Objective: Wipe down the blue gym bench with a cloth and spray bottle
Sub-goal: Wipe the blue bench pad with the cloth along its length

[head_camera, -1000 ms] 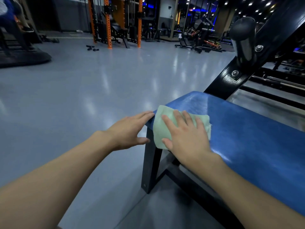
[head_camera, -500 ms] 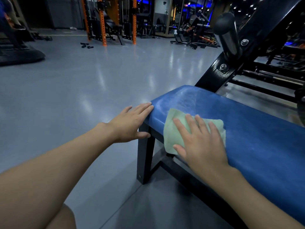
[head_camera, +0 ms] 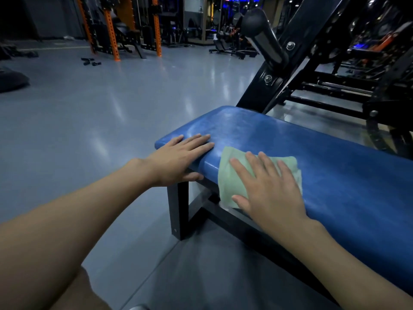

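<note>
The tabletop was deep blue with pale, streaky sheen toward its far left corner, over a black frame. The cloth was plain pale green. The floor was glossy grey, and the rack uprights were orange.

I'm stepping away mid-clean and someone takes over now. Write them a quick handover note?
Left hand: flat, fingers straight, resting on the end of the blue bench.
Right hand: flat, pressing the green cloth onto the pad's near edge, close to that end.
Spray bottle: not in view.
Done: wiping under way at this end; how much is clean cannot be told.
Left: likely the long stretch of pad to the right.
</note>
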`<state>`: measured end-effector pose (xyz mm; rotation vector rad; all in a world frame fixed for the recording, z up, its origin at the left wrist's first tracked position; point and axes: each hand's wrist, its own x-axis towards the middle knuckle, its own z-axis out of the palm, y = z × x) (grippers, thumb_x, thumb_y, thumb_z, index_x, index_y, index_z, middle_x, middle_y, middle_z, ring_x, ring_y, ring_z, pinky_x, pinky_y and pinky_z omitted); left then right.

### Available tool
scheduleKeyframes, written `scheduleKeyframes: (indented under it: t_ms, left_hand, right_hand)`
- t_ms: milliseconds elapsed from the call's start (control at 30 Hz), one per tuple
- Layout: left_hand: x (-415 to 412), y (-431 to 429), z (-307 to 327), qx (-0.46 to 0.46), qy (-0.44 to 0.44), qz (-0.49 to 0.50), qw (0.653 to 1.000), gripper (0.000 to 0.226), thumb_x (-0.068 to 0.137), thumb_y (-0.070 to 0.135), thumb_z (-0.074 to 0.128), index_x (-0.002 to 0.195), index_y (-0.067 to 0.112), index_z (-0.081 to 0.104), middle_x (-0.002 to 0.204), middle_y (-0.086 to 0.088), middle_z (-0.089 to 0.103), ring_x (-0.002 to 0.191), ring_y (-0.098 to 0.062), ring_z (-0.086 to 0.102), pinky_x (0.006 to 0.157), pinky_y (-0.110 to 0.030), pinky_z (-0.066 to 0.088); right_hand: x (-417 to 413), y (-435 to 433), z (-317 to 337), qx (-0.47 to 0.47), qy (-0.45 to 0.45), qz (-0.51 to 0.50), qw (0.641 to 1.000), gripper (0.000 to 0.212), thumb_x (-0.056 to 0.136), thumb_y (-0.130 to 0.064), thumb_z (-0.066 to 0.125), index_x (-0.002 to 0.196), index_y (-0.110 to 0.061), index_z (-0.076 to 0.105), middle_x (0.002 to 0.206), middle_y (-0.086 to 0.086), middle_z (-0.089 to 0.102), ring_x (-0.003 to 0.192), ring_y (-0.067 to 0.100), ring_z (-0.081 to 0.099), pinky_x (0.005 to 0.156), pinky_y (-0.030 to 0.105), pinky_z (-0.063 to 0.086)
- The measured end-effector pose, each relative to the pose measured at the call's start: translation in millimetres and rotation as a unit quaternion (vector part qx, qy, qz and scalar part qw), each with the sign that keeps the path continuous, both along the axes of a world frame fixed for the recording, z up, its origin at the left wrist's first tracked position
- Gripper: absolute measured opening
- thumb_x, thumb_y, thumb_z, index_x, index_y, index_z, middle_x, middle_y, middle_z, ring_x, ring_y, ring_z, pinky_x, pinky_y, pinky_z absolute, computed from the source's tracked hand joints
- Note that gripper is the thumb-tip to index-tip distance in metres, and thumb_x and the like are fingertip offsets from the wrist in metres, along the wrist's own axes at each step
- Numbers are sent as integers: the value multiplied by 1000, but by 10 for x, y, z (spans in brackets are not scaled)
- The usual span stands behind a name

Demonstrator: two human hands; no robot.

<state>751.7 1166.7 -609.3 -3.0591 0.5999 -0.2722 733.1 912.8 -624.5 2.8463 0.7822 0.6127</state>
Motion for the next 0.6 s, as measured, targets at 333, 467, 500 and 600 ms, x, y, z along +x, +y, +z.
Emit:
scheduleKeyframes:
  t_ms: [333, 467, 500, 600]
  left_hand:
    - [9, -311, 73, 43, 28, -8, 999, 87, 90, 66, 50, 157, 37, 3, 167, 10, 3, 153, -16, -2, 120, -53, 5]
    - [46, -437, 50, 47, 29, -26, 998, 93, 88, 69, 51, 159, 28, 7, 167, 7, 4, 153, -14, -1, 121, -52, 5]
    - [44, -461, 51, 50, 33, -20, 998, 95, 87, 71, 50, 159, 27, 5, 167, 7, 2, 153, -14, -2, 121, -51, 5]
    - [17, -516, 67, 56, 44, -7, 997, 95, 87, 73, 47, 159, 28, 2, 167, 8, 0, 153, -16, -3, 121, -52, 3]
  right_hand:
    - [-137, -396, -28, 36, -9, -3, 999, 80, 68, -54, 78, 138, -21, 55, 140, 13, 55, 130, 35, 51, 102, 54, 41]
    - [-87, -295, 84, 12, 16, -19, 1000, 79, 80, -63, 62, 146, -25, 41, 151, 10, 43, 141, 32, 38, 108, 55, 31]
    - [-53, -216, 97, 12, 30, -17, 999, 79, 86, -65, 53, 151, -27, 31, 157, 8, 33, 146, 31, 28, 113, 54, 25]
    - [-86, -278, 90, 21, 26, -8, 999, 78, 84, -61, 60, 148, -24, 39, 153, 9, 40, 143, 31, 35, 112, 53, 29]
